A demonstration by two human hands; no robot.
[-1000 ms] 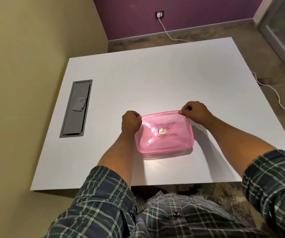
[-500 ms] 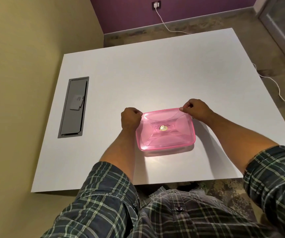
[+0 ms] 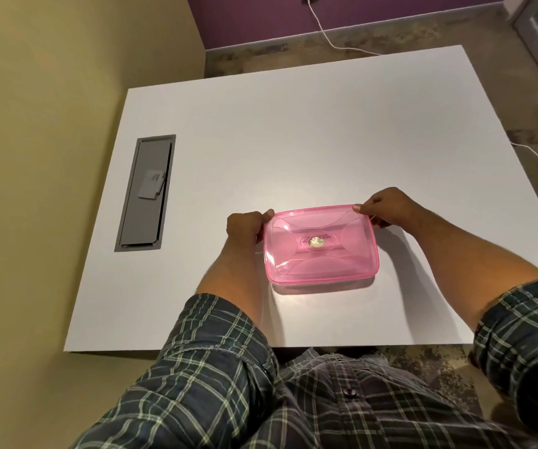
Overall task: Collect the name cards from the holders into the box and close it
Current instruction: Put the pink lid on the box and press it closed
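From where I stand, the job looks to be at its very end: the pink translucent lid [image 3: 321, 243] sits flat over the box, and no name cards or holders are anywhere on the white table [image 3: 293, 131]. Whether cards lie inside I cannot tell; the tinted plastic shows only a small round sticker at the lid's centre.

The person's left hand [image 3: 245, 226] is curled against the lid's far-left corner, thumb on top of the rim and fingers tucked down the side, gripping that corner. The right hand [image 3: 387, 205] pinches the lid's far-right corner the same way, fingertips meeting on the rim. Both forearms run back along either side of the lid toward the plaid sleeves.

I'd judge the step in hand is pressing the far edge home. What comes next calls for a firm, even push along the rim, then letting go; the near edge of the lid looks seated already, though a snap fit cannot be confirmed by eye.

The grey cable hatch [image 3: 146, 192] lies well to the left of the lid, untouched.
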